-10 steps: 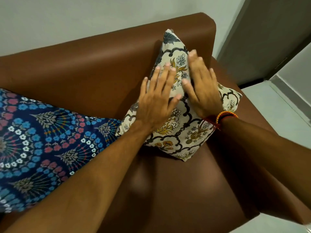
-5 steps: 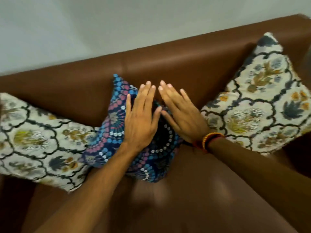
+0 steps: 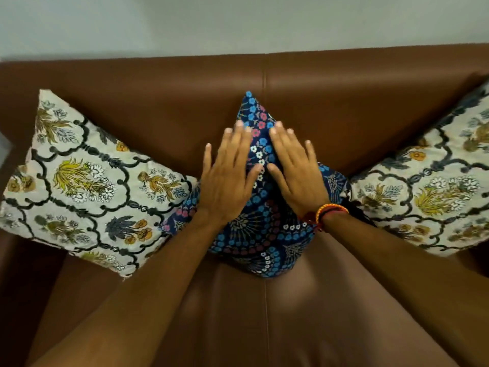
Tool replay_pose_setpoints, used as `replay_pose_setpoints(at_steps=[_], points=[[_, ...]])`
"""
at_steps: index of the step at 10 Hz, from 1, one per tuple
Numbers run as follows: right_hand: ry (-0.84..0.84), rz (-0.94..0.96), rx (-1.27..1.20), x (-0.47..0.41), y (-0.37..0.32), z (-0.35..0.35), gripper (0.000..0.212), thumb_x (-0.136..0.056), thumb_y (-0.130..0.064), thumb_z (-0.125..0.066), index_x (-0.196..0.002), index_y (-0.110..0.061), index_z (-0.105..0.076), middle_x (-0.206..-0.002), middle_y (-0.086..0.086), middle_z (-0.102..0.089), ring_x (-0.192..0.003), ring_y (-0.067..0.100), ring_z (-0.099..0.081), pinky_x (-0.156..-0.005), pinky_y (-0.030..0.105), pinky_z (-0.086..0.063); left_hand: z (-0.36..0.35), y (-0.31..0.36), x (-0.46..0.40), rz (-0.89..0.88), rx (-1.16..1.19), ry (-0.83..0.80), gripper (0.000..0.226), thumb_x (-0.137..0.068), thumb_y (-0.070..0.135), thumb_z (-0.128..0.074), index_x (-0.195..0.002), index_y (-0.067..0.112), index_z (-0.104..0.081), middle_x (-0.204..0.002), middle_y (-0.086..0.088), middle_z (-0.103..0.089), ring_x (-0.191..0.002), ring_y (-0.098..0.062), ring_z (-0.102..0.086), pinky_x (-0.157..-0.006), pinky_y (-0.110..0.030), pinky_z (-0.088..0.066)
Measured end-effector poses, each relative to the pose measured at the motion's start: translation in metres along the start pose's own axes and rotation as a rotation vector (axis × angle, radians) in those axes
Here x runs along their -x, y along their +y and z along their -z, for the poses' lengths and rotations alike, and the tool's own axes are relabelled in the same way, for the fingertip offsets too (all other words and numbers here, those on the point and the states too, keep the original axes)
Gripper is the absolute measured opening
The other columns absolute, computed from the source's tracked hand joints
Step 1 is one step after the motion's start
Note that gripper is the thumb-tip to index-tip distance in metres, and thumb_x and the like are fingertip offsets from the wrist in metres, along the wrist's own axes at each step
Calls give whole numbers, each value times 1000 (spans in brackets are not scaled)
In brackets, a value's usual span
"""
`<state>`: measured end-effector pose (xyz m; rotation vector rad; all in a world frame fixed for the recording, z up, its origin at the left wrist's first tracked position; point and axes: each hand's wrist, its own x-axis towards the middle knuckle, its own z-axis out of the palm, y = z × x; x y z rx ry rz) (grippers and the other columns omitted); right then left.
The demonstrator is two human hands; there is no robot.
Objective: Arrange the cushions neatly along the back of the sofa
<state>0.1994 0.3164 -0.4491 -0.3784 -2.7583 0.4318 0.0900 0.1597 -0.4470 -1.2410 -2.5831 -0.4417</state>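
Note:
A dark blue cushion [image 3: 264,234] with blue and pink flowers stands on one corner against the middle of the brown sofa back [image 3: 185,83]. My left hand [image 3: 227,176] lies flat on its left face, fingers spread. My right hand [image 3: 296,170], with an orange wrist band, lies flat on its right face. A cream floral cushion [image 3: 79,181] leans on the sofa back at the left, touching the blue one. Another cream floral cushion [image 3: 434,186] leans at the right, partly cut off by the frame edge.
The brown leather seat [image 3: 264,313] stretches below the cushions, with a seam down its middle. A pale wall [image 3: 238,22] rises behind the sofa. My forearms cross the seat from the bottom corners.
My hands left the cream cushion at the right end and came to the blue cushion in the middle. The blue cushion now stands more upright, and the view has centred on it.

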Motion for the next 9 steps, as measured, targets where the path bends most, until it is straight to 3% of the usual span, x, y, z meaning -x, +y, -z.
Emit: replay_pose_setpoints(at_steps=[1, 2, 3, 4, 5, 7, 8, 9], points=[[-2, -194, -59, -5, -13, -7, 63, -112, -49, -23, -168, -29, -3, -178, -6, -1, -164, 24, -4, -130, 62, -13, -3, -13, 4, -43, -42, -36, 66, -110, 53, -25, -165, 22, -12, -174, 1, -10, -160, -20, -11, -123, -60, -23], [72, -426, -106, -16, -32, -3, 68, -111, -49, -24, -168, -16, -5, -178, 6, 0, -164, 30, -3, -131, 61, -10, 12, -50, 5, 159, 5, -1, 64, -110, 49, -26, -165, 17, -17, -173, -2, -14, -159, -20, -15, -124, -61, -22], [18, 146, -4, -36, -95, -13, 67, -111, -45, -30, -167, -14, -12, -177, 8, -8, -164, 24, -7, -132, 53, -10, 48, -104, 15, 211, -44, 43, 62, -111, 45, -29, -164, 13, -21, -172, -5, -19, -159, -21, -18, -124, -58, -23], [-27, 321, -62, -67, -172, -43, 64, -112, -41, -34, -167, -14, -16, -177, 4, -13, -164, 21, -10, -133, 49, -15, 84, -163, 36, 260, -78, 65, 58, -111, 36, -30, -163, 12, -21, -172, -6, -20, -159, -21, -17, -125, -57, -21], [-44, 262, -134, -95, -235, -68, 63, -111, -40, -31, -167, -14, -17, -177, 5, -13, -164, 21, -11, -132, 52, -16, 106, -221, 54, 357, -131, 87, 58, -109, 30, -30, -163, 12, -22, -171, -8, -22, -159, -23, -19, -124, -61, -21], [-171, 329, -101, -136, -281, -121, 68, -109, -53, -26, -168, -24, -9, -178, -2, -5, -164, 23, -8, -124, 73, -16, 107, -290, 75, 341, -216, 28, 65, -109, 52, -22, -164, 18, -16, -172, -6, -18, -158, -26, -19, -123, -64, -21], [-181, 122, -131, -135, -279, -135, 78, -105, -65, -28, -168, -26, -1, -177, -5, 4, -164, 25, -1, -120, 76, -3, 105, -301, 79, 526, -193, 114, 70, -108, 57, -23, -163, 14, -19, -170, -12, -22, -156, -27, -26, -122, -65, -22], [-121, 259, -78, -125, -287, -138, 75, -106, -64, -27, -168, -28, -2, -178, -6, 1, -164, 25, -2, -119, 82, -10, 102, -298, 83, 366, -275, 85, 69, -108, 58, -23, -163, 16, -20, -170, -11, -23, -155, -26, -27, -121, -63, -22]])
